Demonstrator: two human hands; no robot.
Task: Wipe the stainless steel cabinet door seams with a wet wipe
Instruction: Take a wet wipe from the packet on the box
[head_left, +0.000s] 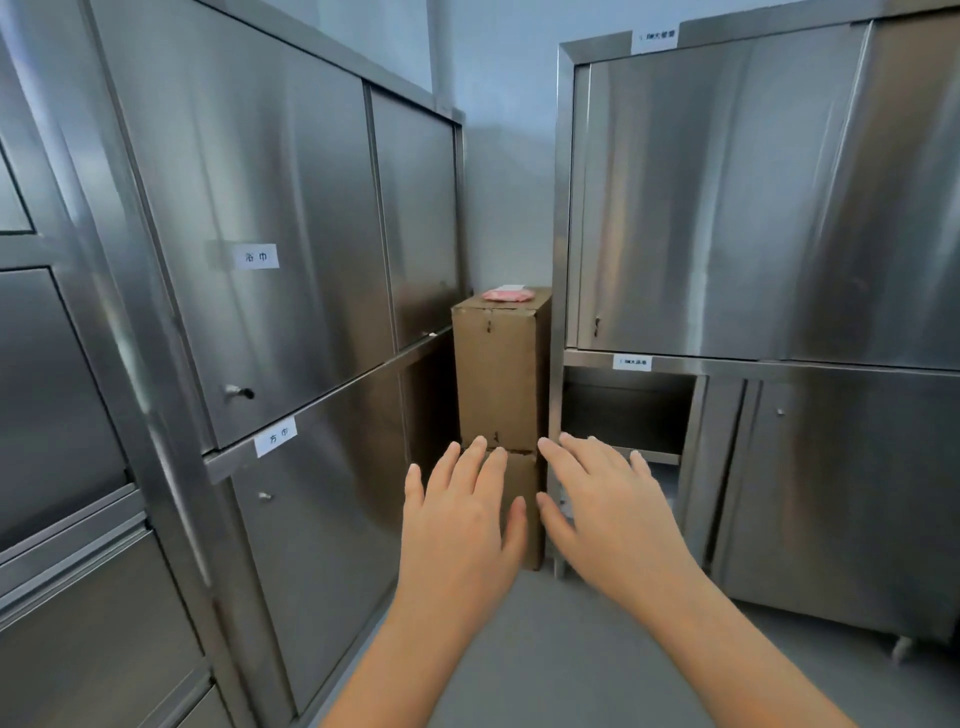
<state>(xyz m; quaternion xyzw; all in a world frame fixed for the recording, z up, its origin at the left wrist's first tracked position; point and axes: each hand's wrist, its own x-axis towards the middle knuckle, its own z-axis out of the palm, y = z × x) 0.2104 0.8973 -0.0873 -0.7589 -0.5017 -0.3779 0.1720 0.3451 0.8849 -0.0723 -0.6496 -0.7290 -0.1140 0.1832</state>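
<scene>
Atop far cardboard box: pink pack, likely wipes. Left hand, right hand: fingers spread, empty. Reach over box top, pinch one wipe.

Soft even light, wide-angle edge distortion.

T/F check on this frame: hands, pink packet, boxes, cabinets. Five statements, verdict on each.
1. The left hand and right hand are open and hold nothing. True.
2. The pink packet lies on the floor. False: it lies on top of the stacked cardboard boxes.
3. The cardboard boxes stand in the corner between the left cabinet and the right cabinet. True.
4. Every compartment of the right cabinet is shut. False: its lower left compartment stands open.
5. White labels are stuck on the left cabinet. True.
</scene>
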